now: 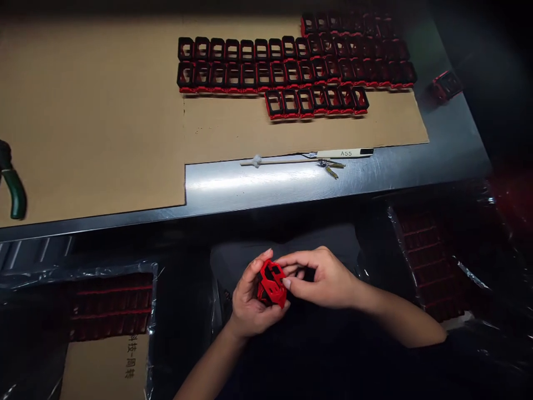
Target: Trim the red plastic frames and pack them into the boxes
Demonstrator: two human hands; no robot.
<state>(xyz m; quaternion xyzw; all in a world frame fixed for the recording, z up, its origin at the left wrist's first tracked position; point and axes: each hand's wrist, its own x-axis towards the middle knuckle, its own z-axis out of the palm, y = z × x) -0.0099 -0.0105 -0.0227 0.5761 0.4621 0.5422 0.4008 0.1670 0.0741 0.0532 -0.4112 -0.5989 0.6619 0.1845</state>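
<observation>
Over my lap, below the table's front edge, a red and black plastic frame part (272, 283) is held tilted in my left hand (250, 303). The fingers and thumb of that hand wrap round its left side and lower end. My right hand (325, 278) pinches the part's right edge between thumb and fingers. Whether anything small sits in that pinch is hidden. Similar black-and-red frame parts (291, 72) stand in rows on the cardboard sheet (95, 111) on the table.
A pen-like tool marked A55 (345, 153) and a thin stick (287, 161) with white fluff lie near the metal table's edge (250, 189). Green-handled pliers (16, 191) lie far left. One loose part (447, 86) sits far right. Plastic-lined boxes (154, 300) of parts flank me.
</observation>
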